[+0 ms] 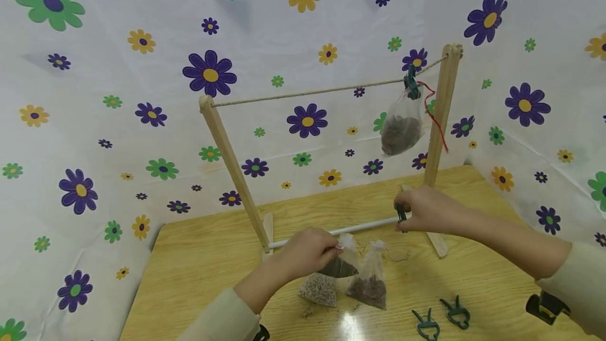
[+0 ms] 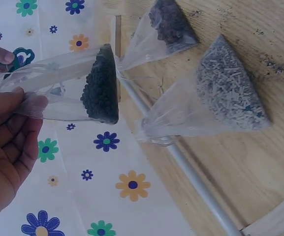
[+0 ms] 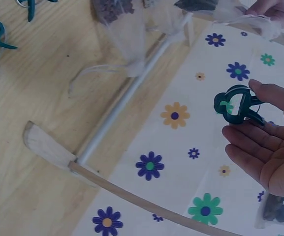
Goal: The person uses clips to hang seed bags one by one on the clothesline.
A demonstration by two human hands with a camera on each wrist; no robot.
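Observation:
My left hand point(image 1: 307, 249) pinches the top of a small sheer organza bag point(image 2: 68, 105) with dark pellets in its bottom, lifted above the table. Between thumb and fingertips, my right hand point(image 3: 274, 142) holds a green plastic spring clip point(image 3: 234, 104). Beneath the left hand lie two more sheer bags: one with pale grey bits point(image 2: 233, 91), the other with brown pieces point(image 1: 369, 288). A fourth bag point(image 1: 401, 128) hangs from the rope point(image 1: 307, 92) by a green clip point(image 1: 412, 83), near the right post, with a red string dangling beside it.
The rope spans two wooden posts point(image 1: 234, 175), joined low down by a white rod point(image 1: 371, 225). Two loose green clips, one left point(image 1: 426, 325) and one right point(image 1: 456, 313), lie on the wooden table point(image 1: 189, 278) at front right. Flower-printed cloth point(image 1: 265, 30) hangs behind.

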